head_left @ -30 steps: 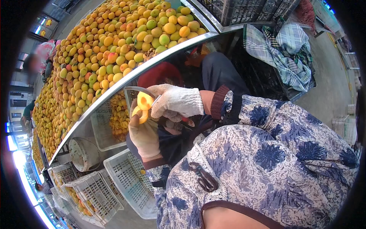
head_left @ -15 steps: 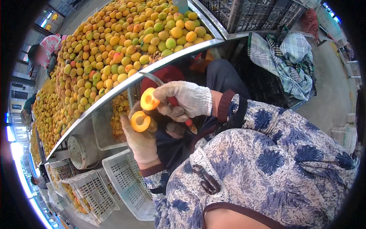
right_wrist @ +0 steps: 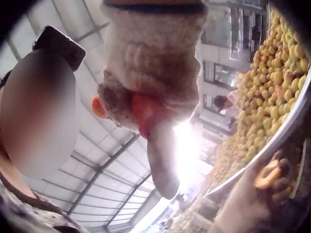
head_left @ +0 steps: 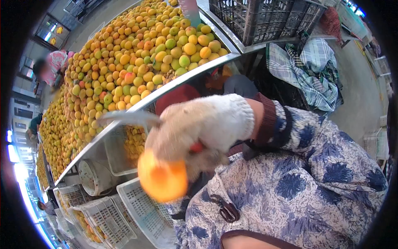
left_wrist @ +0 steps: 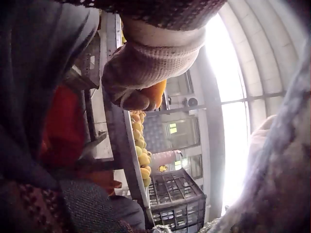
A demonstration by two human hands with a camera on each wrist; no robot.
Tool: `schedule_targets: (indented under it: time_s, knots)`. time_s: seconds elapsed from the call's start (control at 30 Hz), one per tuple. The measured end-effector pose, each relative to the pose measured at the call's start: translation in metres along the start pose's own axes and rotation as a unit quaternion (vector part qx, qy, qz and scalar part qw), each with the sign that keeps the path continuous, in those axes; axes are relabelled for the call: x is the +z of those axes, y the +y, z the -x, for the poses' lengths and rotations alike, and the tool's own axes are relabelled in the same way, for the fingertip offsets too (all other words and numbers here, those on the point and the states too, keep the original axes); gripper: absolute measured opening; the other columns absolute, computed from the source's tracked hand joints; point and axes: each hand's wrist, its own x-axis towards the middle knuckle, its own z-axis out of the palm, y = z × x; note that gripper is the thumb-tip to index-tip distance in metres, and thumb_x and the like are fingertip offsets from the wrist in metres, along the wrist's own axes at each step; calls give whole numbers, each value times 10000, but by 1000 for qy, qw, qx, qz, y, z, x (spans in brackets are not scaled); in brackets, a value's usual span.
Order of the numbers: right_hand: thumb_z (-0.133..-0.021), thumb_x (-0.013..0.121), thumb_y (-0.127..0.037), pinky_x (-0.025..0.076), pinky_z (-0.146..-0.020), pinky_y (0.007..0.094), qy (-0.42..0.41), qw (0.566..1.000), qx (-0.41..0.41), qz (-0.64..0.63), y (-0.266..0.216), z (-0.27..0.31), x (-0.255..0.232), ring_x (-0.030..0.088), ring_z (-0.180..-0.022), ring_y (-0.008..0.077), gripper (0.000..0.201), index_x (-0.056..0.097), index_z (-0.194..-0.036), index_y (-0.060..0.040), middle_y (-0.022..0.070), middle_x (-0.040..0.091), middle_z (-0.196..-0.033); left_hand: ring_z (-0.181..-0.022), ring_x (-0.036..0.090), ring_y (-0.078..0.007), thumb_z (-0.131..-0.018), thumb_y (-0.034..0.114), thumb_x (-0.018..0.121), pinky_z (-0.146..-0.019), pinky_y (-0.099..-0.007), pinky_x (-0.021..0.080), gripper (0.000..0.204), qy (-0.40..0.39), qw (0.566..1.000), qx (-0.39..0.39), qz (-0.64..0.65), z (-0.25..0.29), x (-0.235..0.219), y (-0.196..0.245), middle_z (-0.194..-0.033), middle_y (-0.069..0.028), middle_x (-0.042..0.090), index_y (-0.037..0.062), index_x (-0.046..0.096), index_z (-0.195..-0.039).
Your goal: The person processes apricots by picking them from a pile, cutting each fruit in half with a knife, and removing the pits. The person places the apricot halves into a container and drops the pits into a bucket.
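Wearing a dirty white knit glove, my right hand (head_left: pixel 199 128) is raised close to the head camera. It grips a knife by its red handle (right_wrist: pixel 146 114), the curved blade (head_left: pixel 132 118) jutting out past the fingers. Against the same hand's fingers is a pitted apricot half (head_left: pixel 161 176), cut face showing and blurred. The head view hides my left hand behind the right one. In the left wrist view my gloved left hand (left_wrist: pixel 150 65) holds the other apricot half (left_wrist: pixel 156 92), whose cut face shows in the right wrist view.
A metal-rimmed table (head_left: pixel 95 143) piled with apricots (head_left: pixel 124 74) runs along the far side. Below it are a crate of cut fruit (head_left: pixel 134 143), a white bucket (head_left: pixel 93 176) and a white crate (head_left: pixel 145 216). A black crate (head_left: pixel 269 20) and plaid cloth (head_left: pixel 306 70) lie right.
The apricot halves have come apart. My right hand has risen toward the head camera with the knife and one half, covering my left hand, which keeps the other half.
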Motion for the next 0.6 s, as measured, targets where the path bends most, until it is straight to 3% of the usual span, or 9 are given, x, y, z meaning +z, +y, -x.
schedule_targets:
  time_s: [0.03, 0.1, 0.13, 0.2, 0.23, 0.27, 0.37, 0.6]
  knots:
    - [-874, 679, -193, 503, -572, 300, -28, 1000, 8, 7, -7, -4, 10, 623, -715, 137, 215, 646, -994, -18, 41, 655, -804, -871, 636, -260, -905, 255, 638, -746, -355, 529, 353, 10, 992, -74, 103, 0, 0, 2, -1049, -116, 653, 38, 579, -1178]
    - [-876, 684, -215, 507, -601, 296, -61, 998, -9, 10, -14, -9, 37, 624, -738, 124, 241, 653, -1006, -15, 23, 650, -799, -823, 635, -245, -931, 321, 595, -701, -349, 527, 369, 26, 928, -214, 303, 0, 1, 9, -1018, -113, 660, 38, 584, -1168]
    - [-881, 682, -253, 497, -603, 288, -67, 997, -36, 4, -10, -11, 50, 614, -730, 109, 269, 655, -1009, -17, 13, 640, -788, -799, 634, -238, -943, 354, 574, -678, -346, 527, 385, 31, 874, -281, 394, -1, 1, 14, -1003, -111, 664, 39, 587, -1163]
    - [-881, 682, -253, 497, -604, 288, -69, 996, -52, 20, -14, -10, 49, 614, -731, 109, 269, 655, -1009, -17, 13, 641, -788, -750, 633, -223, -969, 420, 531, -633, -340, 525, 428, 39, 727, -403, 554, -1, 2, 27, -971, -108, 672, 39, 592, -1154]
    - [-881, 682, -253, 497, -605, 288, -71, 995, -60, 28, -11, -1, 50, 615, -732, 109, 269, 655, -1009, -18, 13, 641, -789, -642, 597, -171, -989, 562, 379, -531, -299, 481, 592, 94, 773, -423, 463, -8, 10, 47, -870, -101, 671, 32, 601, -1130]
    - [-881, 682, -253, 497, -606, 287, -72, 995, -66, 35, -8, -14, 55, 615, -734, 109, 269, 656, -1009, -18, 13, 642, -790, -670, 605, -182, -1001, 504, 404, -550, -287, 488, 538, 72, 772, -412, 480, -14, 4, 59, -885, -108, 662, 18, 597, -1127]
    - [-882, 682, -253, 497, -610, 287, -75, 993, -79, 50, 17, -2, 71, 615, -738, 108, 269, 656, -1010, -19, 14, 643, -792, -680, 601, -188, -1009, 488, 397, -565, -282, 489, 527, 101, 751, -415, 504, -15, 8, 64, -902, -119, 651, 11, 590, -1124]
    - [-882, 682, -254, 498, -618, 285, -82, 990, -97, 53, 30, -4, 78, 616, -747, 107, 268, 658, -1012, -21, 15, 645, -796, -672, 592, -183, -999, 502, 413, -577, -273, 489, 541, 85, 763, -417, 487, -15, 4, 67, -906, -116, 644, 5, 584, -1126]
